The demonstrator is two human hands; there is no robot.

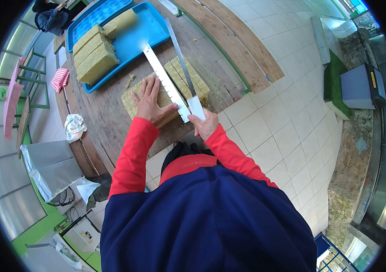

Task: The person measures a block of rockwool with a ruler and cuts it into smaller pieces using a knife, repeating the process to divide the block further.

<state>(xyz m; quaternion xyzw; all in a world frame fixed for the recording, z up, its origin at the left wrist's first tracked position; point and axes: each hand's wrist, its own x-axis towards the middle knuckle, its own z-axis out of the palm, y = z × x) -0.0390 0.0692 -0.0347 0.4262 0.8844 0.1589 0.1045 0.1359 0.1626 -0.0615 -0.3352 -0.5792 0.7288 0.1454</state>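
My left hand [150, 102] lies flat with spread fingers on a yellowish fibrous block [129, 103], its thumb at the edge of a white notched strip [162, 75]. My right hand [207, 124] is closed round the white handle of a long knife [196, 108]. The narrow blade points away from me over a second fibrous block [198, 82], which shows a lengthwise cut line. The notched strip lies between the two blocks, left of the knife, and its far end reaches the blue tray.
A blue tray [159, 28] holding several fibrous blocks [97, 64] stands at the far side of the wooden table [222, 84]. Crumbs lie near it. A white plastic bag [74, 127] and a red-striped cloth [60, 80] are at left. A person [52, 20] is at upper left.
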